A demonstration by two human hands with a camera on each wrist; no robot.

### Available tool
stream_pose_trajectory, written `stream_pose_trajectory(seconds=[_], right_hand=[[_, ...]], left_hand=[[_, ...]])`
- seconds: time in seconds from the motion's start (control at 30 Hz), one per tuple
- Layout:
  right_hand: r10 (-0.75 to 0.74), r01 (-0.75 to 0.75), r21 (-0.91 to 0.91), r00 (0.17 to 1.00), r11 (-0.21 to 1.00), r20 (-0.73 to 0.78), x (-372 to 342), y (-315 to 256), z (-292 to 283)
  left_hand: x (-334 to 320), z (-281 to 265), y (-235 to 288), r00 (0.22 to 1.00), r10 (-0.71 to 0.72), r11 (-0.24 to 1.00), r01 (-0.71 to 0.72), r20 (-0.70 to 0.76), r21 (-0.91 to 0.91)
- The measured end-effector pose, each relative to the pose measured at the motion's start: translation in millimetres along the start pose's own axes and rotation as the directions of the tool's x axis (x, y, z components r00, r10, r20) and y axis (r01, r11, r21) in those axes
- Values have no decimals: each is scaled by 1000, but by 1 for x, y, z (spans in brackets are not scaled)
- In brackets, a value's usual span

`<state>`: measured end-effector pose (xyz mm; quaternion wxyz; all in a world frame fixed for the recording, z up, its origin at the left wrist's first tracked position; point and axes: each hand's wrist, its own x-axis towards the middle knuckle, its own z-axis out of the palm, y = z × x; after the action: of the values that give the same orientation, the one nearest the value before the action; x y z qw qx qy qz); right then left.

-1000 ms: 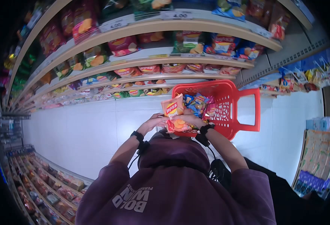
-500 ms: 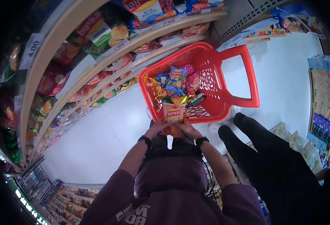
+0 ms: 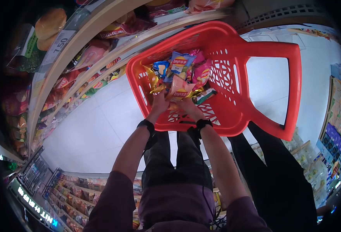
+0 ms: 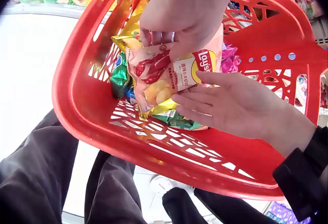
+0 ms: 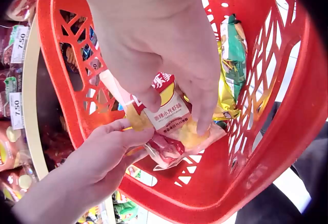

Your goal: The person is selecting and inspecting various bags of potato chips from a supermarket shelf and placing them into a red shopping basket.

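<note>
A pink Lay's bag [image 3: 179, 89] is inside the red basket [image 3: 238, 83], over other chip bags. My left hand [image 3: 160, 103] grips one end of this bag; in the right wrist view the thumb of that left hand [image 5: 95, 170] lies on its front. Across the bag's front, my right hand [image 4: 243, 106] rests with fairly straight fingers in the left wrist view. Beneath and around the pink bag lie a blue bag [image 3: 179, 63], a magenta bag [image 3: 202, 72], a gold bag [image 3: 152, 79] and a green bag [image 3: 204, 96].
Shelves of chip bags with a price tag [image 3: 58, 47] curve along the left and top. The basket's handle [image 3: 293, 91] extends right. A person's dark-trousered legs [image 3: 277, 166] stand at the lower right, beside more shelves. Pale floor [image 3: 97, 127] shows left of the basket.
Both hands have moved forward from near my body, bringing the pink bag over the other bags inside the basket. The basket now appears larger, and the head view has turned and lowered.
</note>
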<state>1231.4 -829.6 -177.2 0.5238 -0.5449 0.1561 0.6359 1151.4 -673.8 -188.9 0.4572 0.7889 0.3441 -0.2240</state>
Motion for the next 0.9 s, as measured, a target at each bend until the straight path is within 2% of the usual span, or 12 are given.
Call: stream_pose_trajectory(seconds=[0.03, 0.1, 0.17, 0.23, 0.27, 0.37, 0.43, 0.5, 0.53, 0.63, 0.83, 0.9], right_hand=[[58, -60, -77, 998, 995, -33, 2, -4, 1], [-14, 9, -96, 999, 995, -45, 13, 12, 1], [-75, 56, -141, 989, 988, -131, 18, 24, 0], [-192, 175, -274, 981, 946, -36, 46, 57, -21], [-202, 179, -223, 976, 958, -86, 37, 50, -19], [-281, 177, -434, 941, 883, -188, -6, 25, -20], [-413, 202, -580, 873, 789, -259, -29, 10, -23], [-427, 288, -485, 881, 826, -204, -86, -36, -18], [-488, 331, -540, 855, 774, -176, -107, -47, -23], [-657, 472, -601, 744, 644, -120, -190, -106, -18], [-937, 561, -778, 336, 282, -97, -310, -179, -28], [-978, 508, -848, 201, 148, -50, -338, -197, -32]], left_hand=[[3, 5, -7, 1000, -29, 999, 29, -1, 34], [4, 10, -2, 997, -79, 992, 80, -16, 102], [-1, 19, -10, 996, 4, 993, 7, -94, 118], [-10, 17, -6, 998, -69, 990, 68, 1, 123], [-15, 16, -5, 999, -36, 995, 38, -20, 88], [-42, 4, 10, 994, 29, 996, -19, -102, 92], [-57, -9, 14, 998, -2, 991, 10, -63, 133], [-66, -13, -3, 1000, -8, 996, 7, 10, 87], [-73, -16, -7, 999, -7, 998, 3, 51, 64], [-107, -34, 11, 1000, 1, 999, -1, -3, 36], [-162, -52, 25, 994, 43, 999, -43, -100, 1], [-172, -56, 32, 995, 64, 996, -69, -79, -61]])
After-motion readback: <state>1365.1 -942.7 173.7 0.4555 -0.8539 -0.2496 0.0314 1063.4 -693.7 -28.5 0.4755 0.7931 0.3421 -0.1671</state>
